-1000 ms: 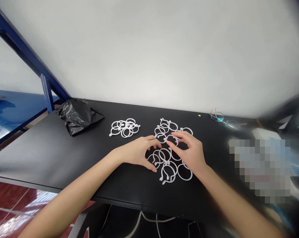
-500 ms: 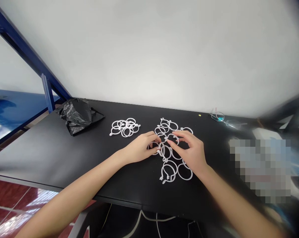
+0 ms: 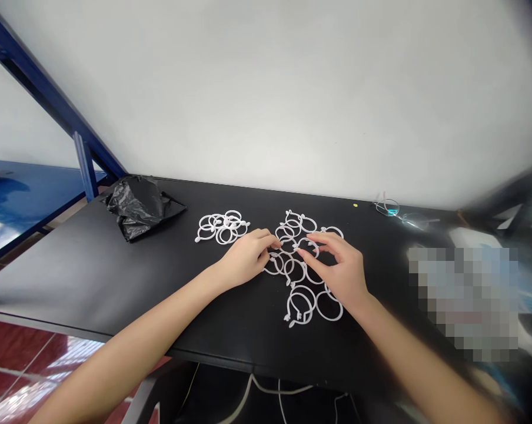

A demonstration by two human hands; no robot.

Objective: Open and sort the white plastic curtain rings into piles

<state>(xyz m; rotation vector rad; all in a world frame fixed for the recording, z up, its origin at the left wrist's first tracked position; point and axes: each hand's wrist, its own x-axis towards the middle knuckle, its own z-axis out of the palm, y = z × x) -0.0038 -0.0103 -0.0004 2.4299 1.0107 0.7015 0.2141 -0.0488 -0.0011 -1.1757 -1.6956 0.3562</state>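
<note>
A loose spread of white plastic curtain rings (image 3: pixel 302 287) with small knobbed ends lies on the black table, many of them overlapping. Over its left edge, my left hand (image 3: pixel 247 258) has its fingers curled at the rim of a ring; the exact grip is partly hidden. My right hand (image 3: pixel 342 268) pinches another white curtain ring (image 3: pixel 318 252) between thumb and fingers, in the middle of the spread. Left of it sits a separate, tighter pile of the same rings (image 3: pixel 225 235), just beyond my left hand.
A crumpled black plastic bag (image 3: pixel 139 207) rests at the back left of the table (image 3: pixel 204 335). Eyeglasses (image 3: pixel 388 207) lie at the back right, near the wall. A blurred-out package (image 3: pixel 464 294) is at the right. Cables (image 3: pixel 248 391) hang below the front edge.
My left hand has shifted slightly back and to the left, its fingers more curled. The rings beside it have moved a little. My right hand has stayed in place.
</note>
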